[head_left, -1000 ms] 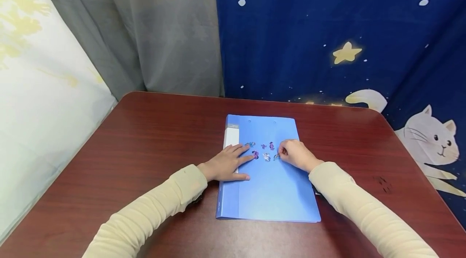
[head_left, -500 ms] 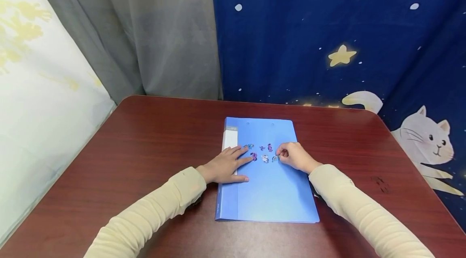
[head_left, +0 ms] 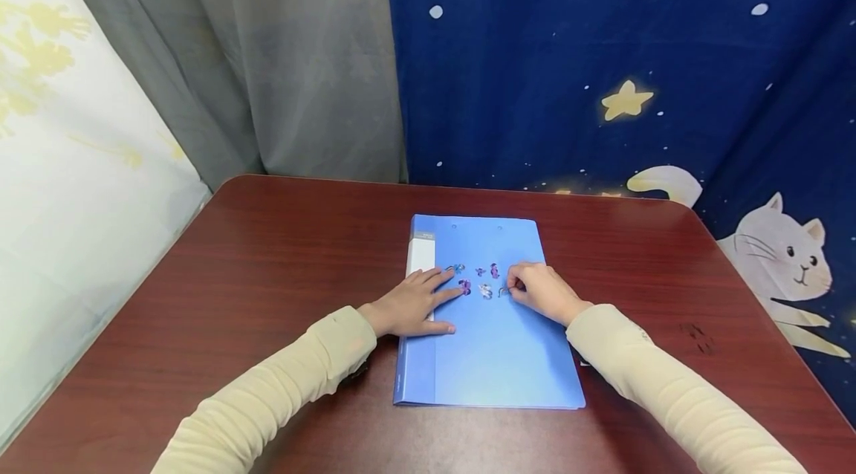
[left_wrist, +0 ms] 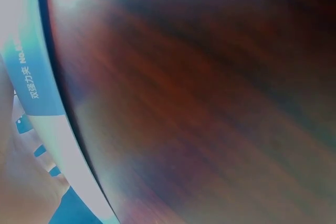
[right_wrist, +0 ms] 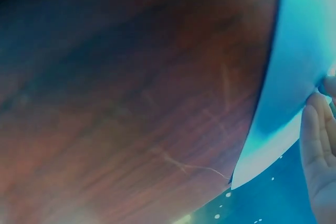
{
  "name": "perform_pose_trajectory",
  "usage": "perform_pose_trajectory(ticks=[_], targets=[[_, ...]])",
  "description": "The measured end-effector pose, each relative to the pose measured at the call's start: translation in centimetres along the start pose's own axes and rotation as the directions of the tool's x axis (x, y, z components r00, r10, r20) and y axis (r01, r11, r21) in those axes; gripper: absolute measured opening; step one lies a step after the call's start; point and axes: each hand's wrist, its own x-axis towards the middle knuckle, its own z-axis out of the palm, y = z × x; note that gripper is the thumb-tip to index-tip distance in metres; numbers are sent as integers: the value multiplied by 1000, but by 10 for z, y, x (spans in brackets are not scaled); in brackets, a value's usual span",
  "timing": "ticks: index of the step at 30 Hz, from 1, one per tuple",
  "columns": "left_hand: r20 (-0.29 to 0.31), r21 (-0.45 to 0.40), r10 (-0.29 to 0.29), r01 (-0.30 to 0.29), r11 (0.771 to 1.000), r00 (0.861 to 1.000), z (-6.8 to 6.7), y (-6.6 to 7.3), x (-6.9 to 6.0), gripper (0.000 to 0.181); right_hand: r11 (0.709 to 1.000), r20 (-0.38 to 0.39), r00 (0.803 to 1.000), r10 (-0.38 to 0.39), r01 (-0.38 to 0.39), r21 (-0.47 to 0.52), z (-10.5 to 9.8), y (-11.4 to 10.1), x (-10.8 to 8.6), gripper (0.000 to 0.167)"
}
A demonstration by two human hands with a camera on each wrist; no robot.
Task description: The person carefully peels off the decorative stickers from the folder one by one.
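Observation:
A blue binder folder (head_left: 498,362) lies flat on the table, its white-labelled spine toward the left. Several small cartoon stickers are on its cover in two rows, among them a purple one (head_left: 494,270) and a white one (head_left: 485,291). My left hand (head_left: 408,307) rests spread on the folder's left side, fingertips beside a blue sticker (head_left: 459,268) and another purple sticker (head_left: 464,286). With curled fingers, my right hand (head_left: 543,290) pinches the edge of a small curved sticker (head_left: 502,293) at the row's right end; the fingers partly hide it.
The dark red wooden table (head_left: 301,236) extends around the folder on all sides. Dark marks (head_left: 697,338) show on its surface at the right. Behind it hang a grey curtain (head_left: 321,73) and a blue star-patterned curtain (head_left: 521,73).
The right fingers have shifted slightly at the curved sticker, which shows less than half a second ago. My left hand stays in place on the folder. The head view has tilted a little.

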Motion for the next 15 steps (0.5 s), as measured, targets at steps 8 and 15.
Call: perform_pose_trajectory(ticks=[8, 15], targets=[[-9, -6, -1, 1, 1000, 1000, -1, -1, -1, 66, 996, -18, 999, -27, 26, -84, -4, -5, -2, 12], [-5, 2, -1, 1, 1000, 1000, 1, -1, 0, 66, 997, -48, 998, -47, 44, -62, -4, -1, -4, 11]])
